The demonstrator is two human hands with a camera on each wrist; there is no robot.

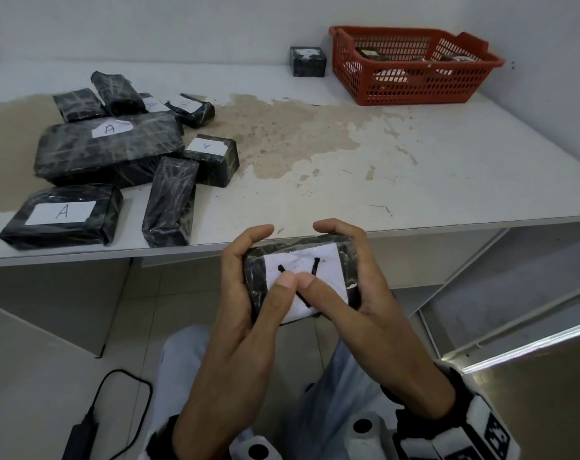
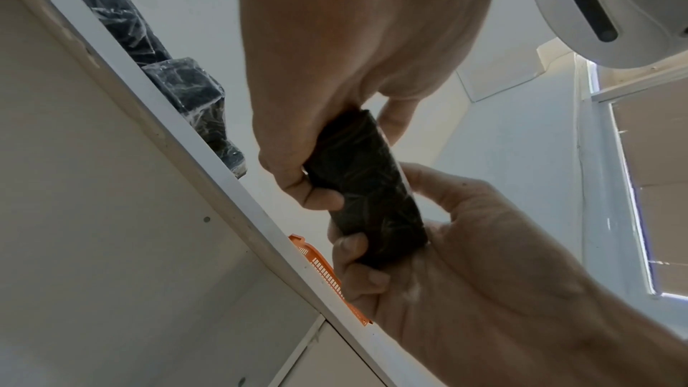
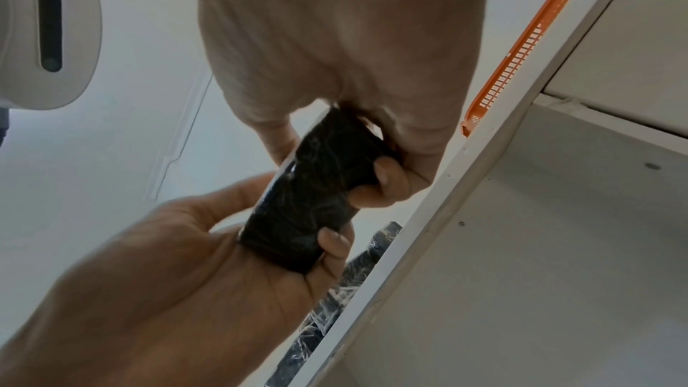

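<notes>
A small black film-wrapped package [image 1: 346,252] with a white paper label marked with a hand-drawn letter is held in the air just in front of the table's front edge. My left hand [image 1: 237,270] grips its left end and my right hand [image 1: 364,280] grips its right end. Both thumbs lie side by side on the label, and the fingers curl round the back. From the left wrist, the package [image 2: 372,187] appears between my left hand [image 2: 335,84] above and my right hand [image 2: 465,275] below. The right wrist view has the package [image 3: 309,202] under my right hand [image 3: 353,69], with my left hand [image 3: 186,275] below it.
Several black wrapped packages lie on the left of the white table [image 1: 414,167], among them a large one [image 1: 109,151] and a labelled one [image 1: 63,214] near the front edge. At the back right stand a red basket [image 1: 414,84] with packages inside and a single package [image 1: 307,61] beside it. A charger [image 1: 83,436] lies on the floor.
</notes>
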